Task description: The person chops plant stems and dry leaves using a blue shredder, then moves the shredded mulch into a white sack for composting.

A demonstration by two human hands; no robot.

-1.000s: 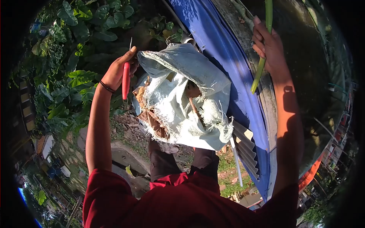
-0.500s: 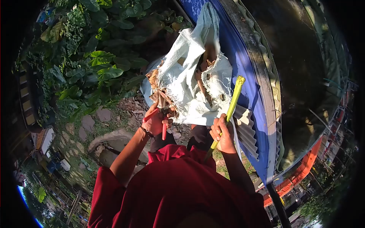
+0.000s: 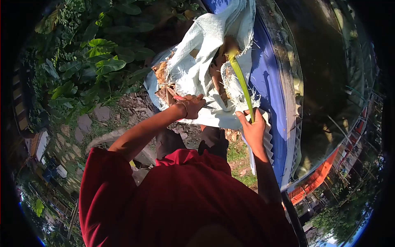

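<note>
My right hand (image 3: 254, 126) grips a long green stalk (image 3: 242, 84) near its lower end. The stalk's thick yellowish end points up and away, over the ragged opening of a white woven sack (image 3: 199, 53). Closed around red-handled pruning shears (image 3: 179, 98), my left hand (image 3: 192, 106) is over the sack's near edge. Its fingers hide most of the shears. Brown dry leaves (image 3: 161, 74) poke out at the sack's left side, and more brown dry matter shows inside the opening.
Broad green leaves (image 3: 107, 64) grow at the left. Along the right runs a blue sheet wall (image 3: 273, 99) with a pale rim, beside a dark tank or pond (image 3: 325, 82). Stones (image 3: 84, 125) and litter lie on the ground. An orange sheet (image 3: 314, 181) hangs farther right.
The stalk has swung up and left, its thick end now over the sack opening. My left hand has moved right across the sack's near edge with the shears.
</note>
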